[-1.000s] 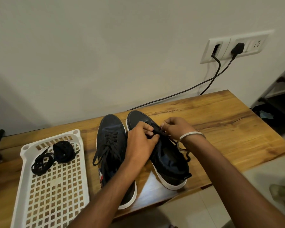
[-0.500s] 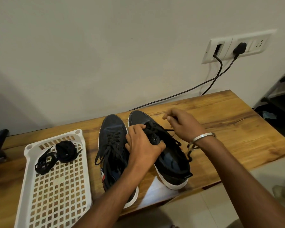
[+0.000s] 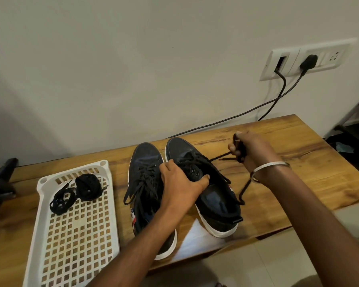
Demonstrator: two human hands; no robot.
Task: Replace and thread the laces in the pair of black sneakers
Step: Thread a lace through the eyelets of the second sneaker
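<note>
Two black sneakers with white soles stand side by side on the wooden table (image 3: 298,162), toes toward the wall. The left sneaker (image 3: 145,162) is laced, its loose ends trailing left. My left hand (image 3: 180,181) grips the tongue and eyelet edge of the right sneaker (image 3: 216,199). My right hand (image 3: 251,150) is raised to the right of that shoe and pinches its black lace (image 3: 222,155), which runs taut from the eyelets. Another stretch of lace hangs below my right wrist.
A white perforated tray (image 3: 75,235) lies at the left with two bundles of black laces (image 3: 87,187) at its far end. A black cable (image 3: 236,117) runs from the wall socket (image 3: 307,59) down behind the table. A dark object sits at the far left edge.
My right hand has moved up and to the right away from the right sneaker, drawing the lace out through the eyelets. My left hand has stayed on the shoe.
</note>
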